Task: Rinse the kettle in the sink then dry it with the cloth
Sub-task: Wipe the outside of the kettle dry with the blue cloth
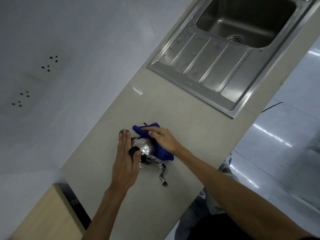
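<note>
A shiny steel kettle (pixel 144 149) stands on the beige counter (pixel 190 139), its curved spout (pixel 162 175) pointing toward me and its black lid knob (pixel 133 151) on top. My left hand (pixel 125 160) lies flat over the lid and handle side, fingers straight, thumb against the knob. My right hand (pixel 163 140) presses a blue cloth (pixel 160 151) against the kettle's right side. The cloth wraps around the body, hiding that side.
A steel sink (pixel 249 21) with a ribbed drainboard (pixel 207 66) sits farther along the counter to the upper right. A white wall with sockets (pixel 49 64) lies to the left. The counter's edge drops to a glossy floor on the right.
</note>
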A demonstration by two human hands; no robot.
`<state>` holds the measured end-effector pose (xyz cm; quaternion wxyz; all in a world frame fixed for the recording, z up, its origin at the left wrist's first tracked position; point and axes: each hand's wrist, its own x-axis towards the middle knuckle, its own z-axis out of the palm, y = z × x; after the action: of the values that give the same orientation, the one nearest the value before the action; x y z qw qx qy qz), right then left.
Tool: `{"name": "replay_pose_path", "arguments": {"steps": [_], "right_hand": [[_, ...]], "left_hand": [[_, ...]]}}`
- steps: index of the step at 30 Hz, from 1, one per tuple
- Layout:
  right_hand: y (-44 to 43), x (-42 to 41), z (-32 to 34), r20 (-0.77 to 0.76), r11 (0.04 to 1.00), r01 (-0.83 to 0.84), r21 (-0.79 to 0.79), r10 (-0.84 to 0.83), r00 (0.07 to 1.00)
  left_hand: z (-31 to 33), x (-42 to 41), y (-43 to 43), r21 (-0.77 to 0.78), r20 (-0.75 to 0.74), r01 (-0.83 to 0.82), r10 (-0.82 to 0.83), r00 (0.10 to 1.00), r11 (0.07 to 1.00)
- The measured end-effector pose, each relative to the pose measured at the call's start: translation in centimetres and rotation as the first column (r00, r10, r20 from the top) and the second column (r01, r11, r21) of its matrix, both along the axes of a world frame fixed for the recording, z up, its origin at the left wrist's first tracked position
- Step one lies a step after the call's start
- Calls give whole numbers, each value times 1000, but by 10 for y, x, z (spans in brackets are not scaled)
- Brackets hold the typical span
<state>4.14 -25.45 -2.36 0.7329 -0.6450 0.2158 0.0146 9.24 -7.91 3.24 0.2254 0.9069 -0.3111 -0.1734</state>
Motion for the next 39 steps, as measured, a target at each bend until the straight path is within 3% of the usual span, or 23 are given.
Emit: {"name": "replay_pose_path", "arguments": {"steps": [2,7,10,12,17,21,23,26,30,35,39], "right_hand": [[-9,3,-1,-102,999,-43,33,46,994],[6,-2,20,101,996,-92,-19,93,991],[-16,13,8,-118,985,-169,-27,165,979],[-22,16,5,-166,978,-207,7,206,964],[20,-35,1,73,984,18,-175,-5,997],[34,-66,-27,-83,987,153,-43,-157,984],[39,-69,-14,-35,984,177,29,-176,984],[50,-71,-10,132,991,132,-19,-128,983],[34,-60,-27,-61,978,208,33,-206,977],[62,-73,-17,175,981,191,7,-190,966],[38,-49,-33,-55,966,253,58,-250,967]], "left_hand": [[1,-3,-1,-33,-36,-33,32,999,999],[2,-6,-5,-71,-83,-86,80,993,994],[1,-5,-4,-68,-65,-71,67,996,995],[3,-5,-3,-48,-33,-76,75,997,996],[0,-8,-2,13,13,-49,49,999,999],[-3,-6,2,94,92,-12,3,996,995],[-4,-6,2,99,95,-11,1,995,995],[-3,-8,2,92,74,-23,16,997,995],[-2,-10,2,119,85,-44,33,996,992],[-1,-12,1,116,59,-75,68,996,990],[1,-14,-1,109,49,-99,94,994,989]]}}
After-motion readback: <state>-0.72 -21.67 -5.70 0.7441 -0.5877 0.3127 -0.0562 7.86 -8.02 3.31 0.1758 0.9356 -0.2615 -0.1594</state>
